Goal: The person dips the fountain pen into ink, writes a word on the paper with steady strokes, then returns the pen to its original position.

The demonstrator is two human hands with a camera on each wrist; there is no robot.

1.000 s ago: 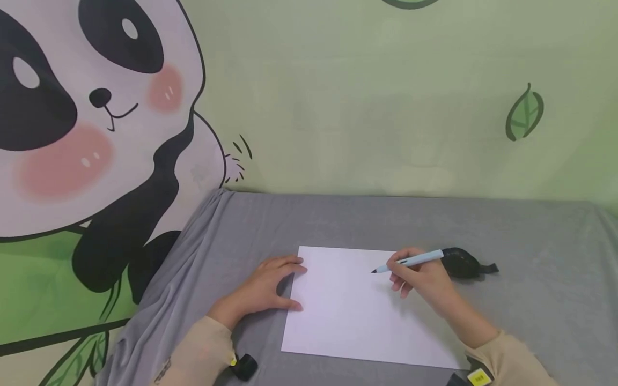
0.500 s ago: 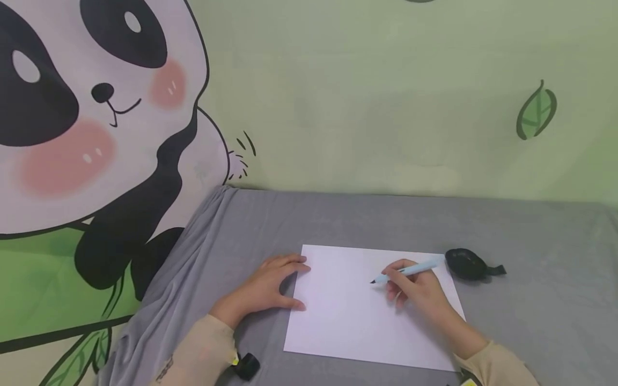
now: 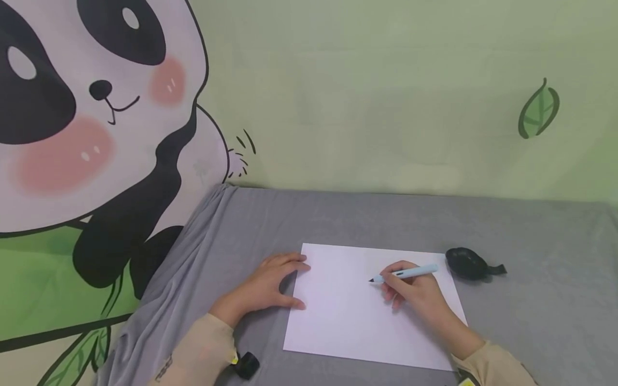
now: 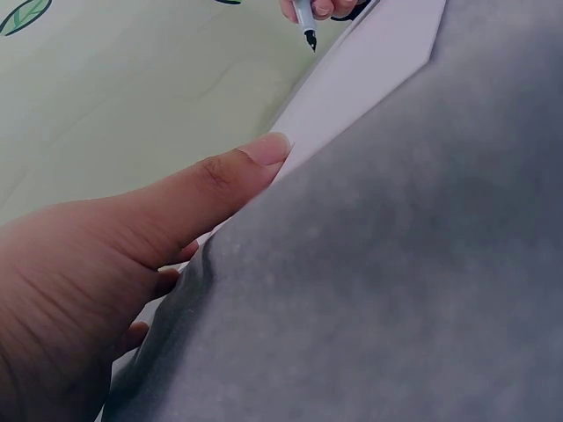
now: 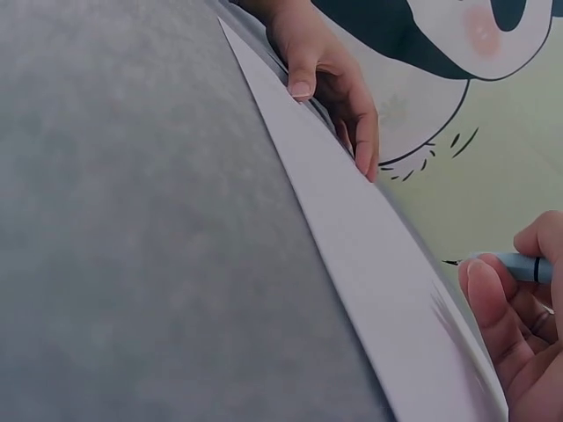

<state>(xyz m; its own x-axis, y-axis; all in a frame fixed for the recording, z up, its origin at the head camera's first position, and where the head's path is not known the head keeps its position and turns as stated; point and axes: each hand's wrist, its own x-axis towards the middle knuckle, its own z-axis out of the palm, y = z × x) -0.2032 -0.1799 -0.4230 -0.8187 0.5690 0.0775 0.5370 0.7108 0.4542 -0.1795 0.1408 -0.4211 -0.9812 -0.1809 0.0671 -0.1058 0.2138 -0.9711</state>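
Observation:
A blank white sheet of paper (image 3: pixel 333 321) lies on the grey cloth. My left hand (image 3: pixel 263 284) rests at its left edge, thumb and fingertips spread and touching the paper; the left wrist view shows the thumb (image 4: pixel 220 180) along that edge. Over the right half of the sheet, my right hand (image 3: pixel 417 292) pinches a light blue marker (image 3: pixel 415 271) with its dark tip pointing left. Whether the tip touches the paper I cannot tell; no mark shows. The right wrist view has the marker (image 5: pixel 519 265) between thumb and fingers, partly cut off by the frame.
A black pear-shaped object (image 3: pixel 465 264) with a short tail lies just beyond the paper's upper right corner. Grey cloth (image 3: pixel 545 300) covers the table up to the wall, where a panda (image 3: pixel 116 107) and a leaf (image 3: pixel 539 112) are painted.
My right hand with the marker has moved left and down, away from the black object, bringing the tip lower over the sheet. The left hand has stayed in place; the view shifted slightly.

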